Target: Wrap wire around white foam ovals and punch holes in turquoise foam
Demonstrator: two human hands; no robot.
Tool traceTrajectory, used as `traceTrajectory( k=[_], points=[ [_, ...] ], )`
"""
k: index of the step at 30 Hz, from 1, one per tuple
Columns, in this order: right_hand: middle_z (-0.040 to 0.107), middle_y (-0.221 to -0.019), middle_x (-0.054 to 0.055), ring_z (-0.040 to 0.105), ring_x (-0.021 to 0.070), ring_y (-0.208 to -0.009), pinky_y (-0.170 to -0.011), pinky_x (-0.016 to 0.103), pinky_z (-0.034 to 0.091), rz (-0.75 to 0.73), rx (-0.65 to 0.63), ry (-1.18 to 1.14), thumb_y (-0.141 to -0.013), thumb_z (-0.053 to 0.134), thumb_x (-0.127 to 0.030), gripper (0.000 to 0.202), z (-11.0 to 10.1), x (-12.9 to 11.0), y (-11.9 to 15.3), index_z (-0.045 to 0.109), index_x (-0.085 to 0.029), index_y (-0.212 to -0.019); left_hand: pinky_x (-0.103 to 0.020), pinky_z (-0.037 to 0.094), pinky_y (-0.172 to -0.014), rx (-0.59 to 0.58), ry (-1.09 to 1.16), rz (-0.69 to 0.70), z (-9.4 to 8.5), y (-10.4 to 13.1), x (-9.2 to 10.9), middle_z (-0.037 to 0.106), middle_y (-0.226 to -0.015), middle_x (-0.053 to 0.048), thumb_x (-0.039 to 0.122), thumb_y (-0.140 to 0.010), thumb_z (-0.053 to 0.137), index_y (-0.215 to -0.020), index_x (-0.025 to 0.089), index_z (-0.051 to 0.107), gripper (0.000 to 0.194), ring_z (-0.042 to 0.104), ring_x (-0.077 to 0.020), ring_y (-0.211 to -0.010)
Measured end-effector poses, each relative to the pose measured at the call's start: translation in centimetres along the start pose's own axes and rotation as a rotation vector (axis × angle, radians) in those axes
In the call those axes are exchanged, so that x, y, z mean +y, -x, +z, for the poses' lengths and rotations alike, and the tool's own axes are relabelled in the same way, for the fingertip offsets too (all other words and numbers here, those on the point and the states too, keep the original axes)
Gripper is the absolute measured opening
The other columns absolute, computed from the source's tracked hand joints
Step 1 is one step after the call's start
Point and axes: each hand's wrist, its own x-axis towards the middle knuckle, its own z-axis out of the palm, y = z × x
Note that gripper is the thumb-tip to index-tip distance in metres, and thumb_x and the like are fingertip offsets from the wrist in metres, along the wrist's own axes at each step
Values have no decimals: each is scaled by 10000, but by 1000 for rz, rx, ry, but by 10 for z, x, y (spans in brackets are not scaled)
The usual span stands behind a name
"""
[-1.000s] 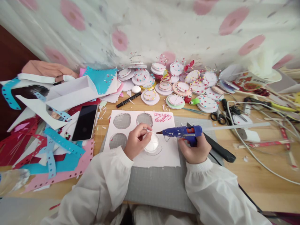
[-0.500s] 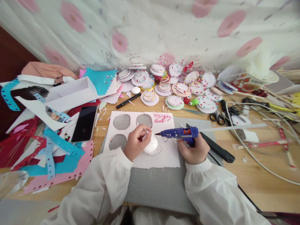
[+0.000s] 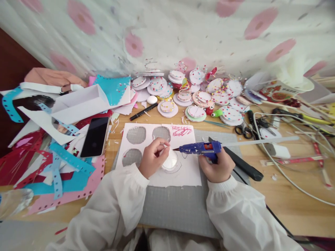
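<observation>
Left hand (image 3: 154,157): we are watching it curl at the ten o'clock rim of a round white disc (image 3: 170,161), thumb and fingertips bunching close together; whether they are gripping anything, we cannot tell.

Right hand (image 3: 219,168): and here we are seeing it clamping around the handle of a blue plastic glue gun (image 3: 199,148).

Glue gun: its dark nozzle is pointing toward nine o'clock, hovering near the left fingertips, while a long translucent glue stick (image 3: 256,142) is jutting from its back toward three; any contact at the tip we are not making out.

Disc: we are finding it lying over a rectangular white card sheet (image 3: 190,167), slightly toward four o'clock from the middle.

Card sheet: it is showing round cut-outs at nine, ten and twelve, plus a red scribble (image 3: 181,131) near one, and is resting on a grey gridded mat (image 3: 178,205).

Around the sheet: a black glossy phone (image 3: 94,137) is lying near nine o'clock, a slim black marker (image 3: 143,111) at eleven, and stacked, dot-edged paper discs (image 3: 167,106) are crowding twelve to one.
</observation>
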Motion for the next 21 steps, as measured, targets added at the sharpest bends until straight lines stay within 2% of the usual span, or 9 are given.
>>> traceTrajectory(
  k=[5,11,21],
  points=[
    [471,-513,-69,434,105,-412,-445,239,416,-12,-9,-4,-650,596,-202,226,0,0,0,621,-199,-875,-207,202,-456,3,0,3,0,0,-1,317,-503,88,286,-878,523,-905,189,527,101,267,-66,-450],
    [460,-508,-66,424,103,-404,-440,244,411,-2,-8,7,-642,609,-209,159,1,1,1,598,-198,-800,-204,206,-458,6,3,-8,0,1,0,319,-502,87,286,-874,525,-902,192,528,98,277,-68,-447],
    [458,-508,-64,420,107,-410,-441,244,399,-34,-5,-11,-646,596,-187,202,-1,-1,-2,618,-193,-846,-203,211,-457,-2,1,-8,0,0,1,324,-499,86,278,-868,526,-899,190,532,94,280,-68,-448]
  ],
)
